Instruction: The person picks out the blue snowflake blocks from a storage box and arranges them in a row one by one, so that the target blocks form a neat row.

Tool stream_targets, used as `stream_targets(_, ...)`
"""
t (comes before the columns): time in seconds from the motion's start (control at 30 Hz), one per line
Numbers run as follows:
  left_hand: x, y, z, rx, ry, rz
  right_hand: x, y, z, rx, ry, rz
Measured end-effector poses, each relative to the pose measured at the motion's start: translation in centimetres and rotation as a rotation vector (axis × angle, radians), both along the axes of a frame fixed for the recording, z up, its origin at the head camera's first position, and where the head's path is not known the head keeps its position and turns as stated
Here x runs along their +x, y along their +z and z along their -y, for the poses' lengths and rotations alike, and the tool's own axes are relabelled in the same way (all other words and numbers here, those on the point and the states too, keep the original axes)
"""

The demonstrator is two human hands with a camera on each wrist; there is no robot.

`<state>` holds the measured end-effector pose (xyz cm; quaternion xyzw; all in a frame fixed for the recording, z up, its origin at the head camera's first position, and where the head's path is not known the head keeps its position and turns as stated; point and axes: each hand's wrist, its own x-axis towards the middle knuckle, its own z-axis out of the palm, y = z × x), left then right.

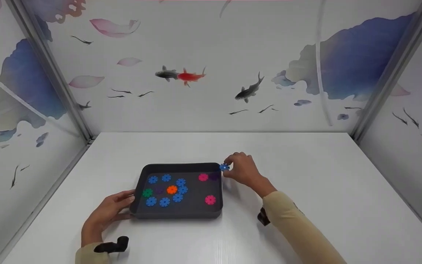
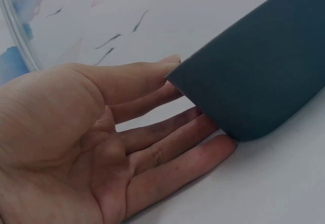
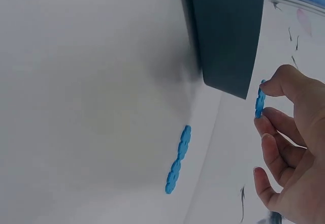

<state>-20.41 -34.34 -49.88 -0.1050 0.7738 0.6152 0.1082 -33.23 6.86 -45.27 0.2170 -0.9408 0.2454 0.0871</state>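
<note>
A dark grey rectangular tray [image 1: 176, 215] lies on the white table with several toothed plastic discs in it. Blue discs [image 1: 164, 202] curve around an orange disc [image 1: 172, 189], a dark purple disc [image 1: 159, 189] and a green disc [image 1: 147, 193]. Two pink discs [image 1: 210, 200] are on its right side. My left hand [image 1: 110, 209] touches the tray's left wall with nearly straight fingers. Just outside the far right corner, my right hand [image 1: 245, 170] pinches a blue disc [image 3: 260, 101] between thumb and finger. Apart from it, in the right wrist view, appear joined blue discs [image 3: 177, 160].
The white table [image 1: 306, 205] runs back to a printed wall [image 1: 211, 110] with fish and petals. Side walls with metal posts [image 1: 379, 80] stand left and right. A black wrist mount [image 1: 263, 217] sits by the right sleeve, another [image 1: 112, 245] by the left.
</note>
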Motion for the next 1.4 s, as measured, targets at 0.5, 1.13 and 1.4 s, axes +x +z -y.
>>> stream_targets(0.5,-0.1,0.1,0.1,0.009,0.0,0.023,-1.4,-0.9,-4.4,0.013,-0.096,0.088)
stream_targets(1.13,-0.1,0.3,0.2,0.006,0.014,0.02,-2.3,-1.8,-8.3,0.014,-0.14,0.204)
stream_targets(1.4,0.0,0.1,0.1,0.008,0.0,0.02,-2.0,-2.6,-8.6,0.024,-0.174,0.29)
